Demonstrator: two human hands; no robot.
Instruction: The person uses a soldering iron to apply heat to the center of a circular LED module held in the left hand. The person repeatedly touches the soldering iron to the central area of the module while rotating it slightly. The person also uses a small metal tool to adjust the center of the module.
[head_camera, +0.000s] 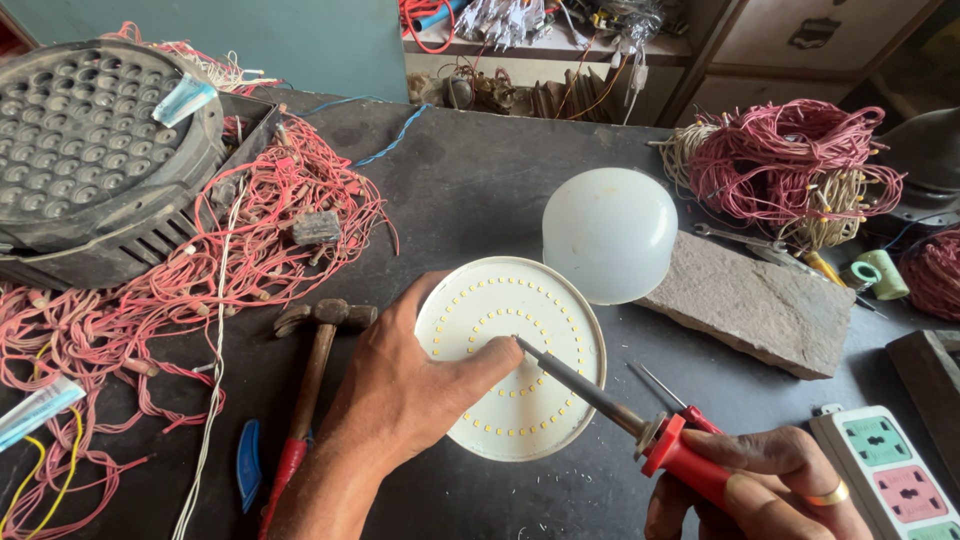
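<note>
Holding the red handle of a soldering iron (610, 400), the right hand (770, 490) sits at the near right edge, its grip closed around the handle, a ring on one finger. The iron's dark shaft runs up and left, and its tip meets the face of a round white LED board (540, 410) close to the board's centre. The left hand (400, 400) rests on the board's left side; its grip is closed on the board, with the thumb pressed flat on the face beside the tip. The board lies at the near centre of the dark tabletop (470, 190).

Near right, a white power strip (900, 480) with coloured sockets lies at the edge. Near left, a hammer (312, 370) with a wooden shaft and red grip end lies beside a small blue tool (248, 462).

Farther back, a frosted white dome cover (608, 235) stands just beyond the board, touching a flat stone slab (760, 305) on its right. Left of centre, a tangle of red wires (240, 250) spreads across the tabletop. Far left, a round dark lamp housing (90, 150) with many sockets lies tilted. Far right, a bundle of red wire (790, 165) rests beyond the slab.
</note>
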